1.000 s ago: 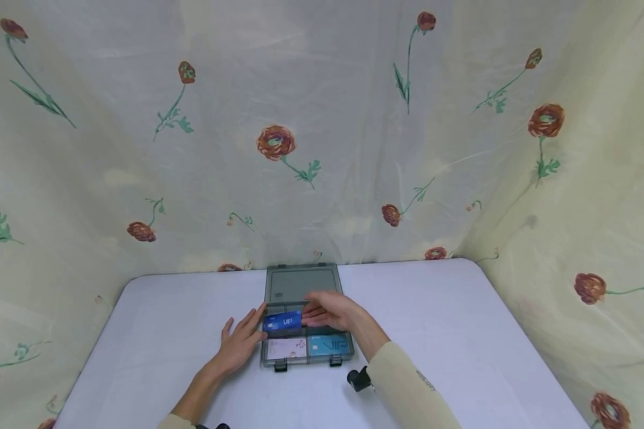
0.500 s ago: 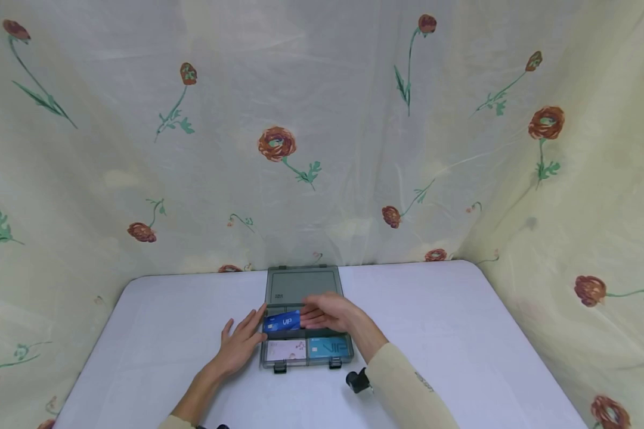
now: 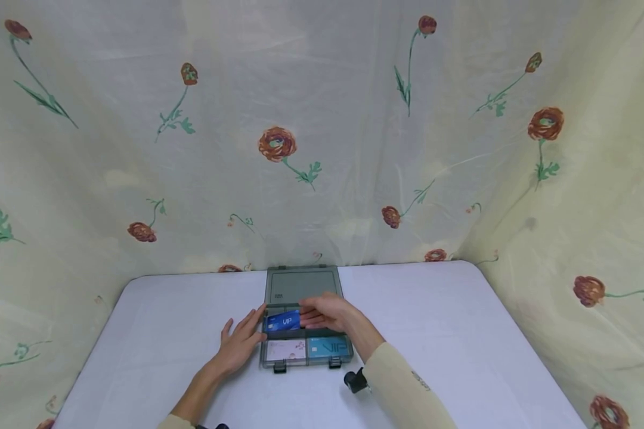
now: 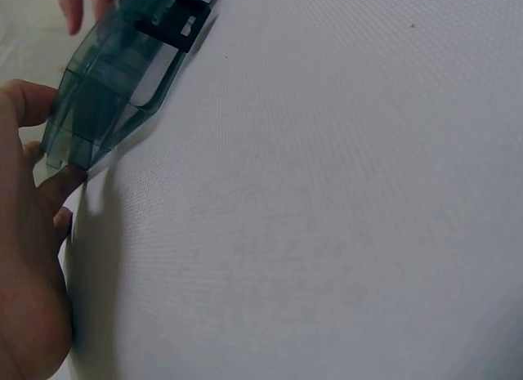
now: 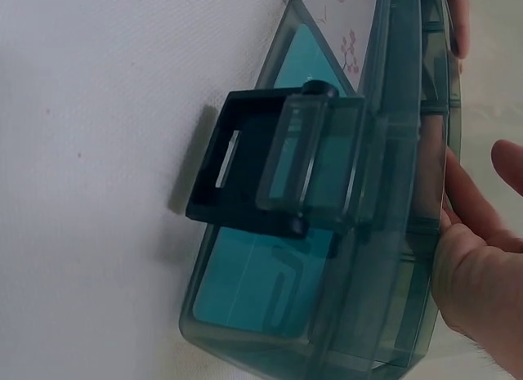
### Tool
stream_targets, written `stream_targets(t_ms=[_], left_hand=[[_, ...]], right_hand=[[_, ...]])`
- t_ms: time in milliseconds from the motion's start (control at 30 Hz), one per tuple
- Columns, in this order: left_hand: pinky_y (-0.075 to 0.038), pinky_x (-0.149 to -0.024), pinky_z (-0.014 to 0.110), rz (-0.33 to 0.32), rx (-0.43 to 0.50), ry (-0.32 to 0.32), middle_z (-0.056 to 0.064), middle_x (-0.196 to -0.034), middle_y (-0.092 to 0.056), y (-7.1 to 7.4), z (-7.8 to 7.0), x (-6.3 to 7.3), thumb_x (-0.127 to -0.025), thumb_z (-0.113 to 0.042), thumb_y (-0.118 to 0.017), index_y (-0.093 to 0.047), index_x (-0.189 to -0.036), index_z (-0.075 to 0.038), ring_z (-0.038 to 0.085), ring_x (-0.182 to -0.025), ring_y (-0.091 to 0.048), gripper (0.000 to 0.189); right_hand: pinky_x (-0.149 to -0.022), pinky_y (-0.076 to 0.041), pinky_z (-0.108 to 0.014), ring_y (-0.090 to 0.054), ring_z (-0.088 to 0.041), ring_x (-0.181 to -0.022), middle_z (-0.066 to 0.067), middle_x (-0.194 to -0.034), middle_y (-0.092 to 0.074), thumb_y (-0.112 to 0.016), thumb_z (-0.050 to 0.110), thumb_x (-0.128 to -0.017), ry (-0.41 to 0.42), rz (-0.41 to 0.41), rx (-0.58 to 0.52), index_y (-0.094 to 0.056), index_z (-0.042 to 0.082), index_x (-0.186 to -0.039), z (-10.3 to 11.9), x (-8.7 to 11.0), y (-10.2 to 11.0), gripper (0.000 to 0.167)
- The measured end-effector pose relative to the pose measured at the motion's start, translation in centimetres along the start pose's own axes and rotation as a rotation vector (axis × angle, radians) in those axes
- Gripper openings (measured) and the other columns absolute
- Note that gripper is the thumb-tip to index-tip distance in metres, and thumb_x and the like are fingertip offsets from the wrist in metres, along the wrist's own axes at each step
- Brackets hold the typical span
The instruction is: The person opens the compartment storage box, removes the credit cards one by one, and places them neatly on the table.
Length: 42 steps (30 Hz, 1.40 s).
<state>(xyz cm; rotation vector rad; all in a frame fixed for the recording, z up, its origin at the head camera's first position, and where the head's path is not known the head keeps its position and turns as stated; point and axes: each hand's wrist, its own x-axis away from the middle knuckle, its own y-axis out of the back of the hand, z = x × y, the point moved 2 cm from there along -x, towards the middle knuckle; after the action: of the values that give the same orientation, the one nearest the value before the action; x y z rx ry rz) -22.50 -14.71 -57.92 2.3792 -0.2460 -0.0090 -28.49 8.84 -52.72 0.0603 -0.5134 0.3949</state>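
- Compared with a second ago, the blue card (image 3: 283, 321) has its left end slightly further right, a little in from the left wall of the open box (image 3: 295, 363); the right hand (image 3: 330, 311) has edged slightly left.
- The left hand (image 3: 237, 347) keeps its place against the box's left side.
- The blue card is at lower centre of the head frame, over the box's rear left part. Its long axis runs left to right, its right end tipped a little towards the top of the frame; the white VIP lettering reads upright, with the chip near the left end.
- The right hand reaches in from the lower right, its fingers at the card's right end; I cannot tell whether they pinch it or only touch it.
- The left hand has its fingers spread, fingertips touching the box.
- The box's lid (image 3: 303, 287) lies folded back towards the top of the frame.
- In the front row, a pink card (image 3: 285, 350) is on the left and a teal card (image 3: 329, 347) on the right.
- The box stands on the white surface (image 3: 434, 333).
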Motion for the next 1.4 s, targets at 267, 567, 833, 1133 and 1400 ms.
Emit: stream_targets(t_ms=[267,567,833,1133,1400], left_hand=[[0.012,-0.119,0.060,0.005,0.009,0.006,0.009,-0.161,-0.035,0.02,0.02,0.21,-0.099,-0.024,-0.053,-0.027,-0.161,-0.021,0.032,-0.153,-0.021,0.066],[0.012,-0.118,0.059,-0.003,0.019,0.012,0.010,-0.163,-0.032,-0.10,0.00,0.21,-0.099,-0.024,-0.052,-0.027,-0.161,-0.022,0.033,-0.153,-0.020,0.066],[0.012,-0.118,0.060,-0.005,0.006,0.005,0.010,-0.161,-0.035,-0.15,-0.08,0.07,-0.099,-0.024,-0.051,-0.027,-0.161,-0.021,0.033,-0.153,-0.021,0.067],[0.012,-0.118,0.060,-0.003,0.001,0.003,0.010,-0.160,-0.037,-0.13,-0.10,0.02,-0.099,-0.025,-0.052,-0.027,-0.161,-0.021,0.034,-0.153,-0.021,0.067],[0.012,-0.118,0.060,-0.006,-0.002,0.003,0.010,-0.160,-0.038,-0.12,-0.06,0.02,-0.099,-0.025,-0.051,-0.027,-0.161,-0.020,0.033,-0.153,-0.021,0.066]], right_hand=[[-0.080,-0.061,-0.033,-0.074,-0.023,-0.081,-0.020,-0.100,-0.071,-0.065,0.019,-0.098,0.002,0.003,0.004,-0.067,-0.007,-0.118,-0.19,0.06,-0.07,0.032],[-0.075,-0.061,-0.030,-0.071,-0.017,-0.072,-0.014,-0.089,-0.071,-0.068,0.015,-0.096,0.008,-0.016,0.021,-0.070,-0.007,-0.111,-0.14,0.14,-0.20,0.026],[-0.066,-0.055,-0.021,-0.063,-0.013,-0.070,-0.008,-0.083,-0.068,-0.066,0.012,-0.096,0.003,-0.028,0.037,-0.070,-0.006,-0.108,-0.16,0.10,0.00,0.022],[-0.062,-0.053,-0.019,-0.063,-0.012,-0.069,-0.007,-0.082,-0.068,-0.067,0.012,-0.096,-0.012,-0.056,0.035,-0.071,-0.003,-0.106,0.01,0.05,0.11,0.019],[-0.062,-0.053,-0.019,-0.063,-0.013,-0.069,-0.008,-0.083,-0.069,-0.066,0.013,-0.096,0.009,-0.074,0.057,-0.071,-0.003,-0.108,0.20,0.59,0.32,0.021]])
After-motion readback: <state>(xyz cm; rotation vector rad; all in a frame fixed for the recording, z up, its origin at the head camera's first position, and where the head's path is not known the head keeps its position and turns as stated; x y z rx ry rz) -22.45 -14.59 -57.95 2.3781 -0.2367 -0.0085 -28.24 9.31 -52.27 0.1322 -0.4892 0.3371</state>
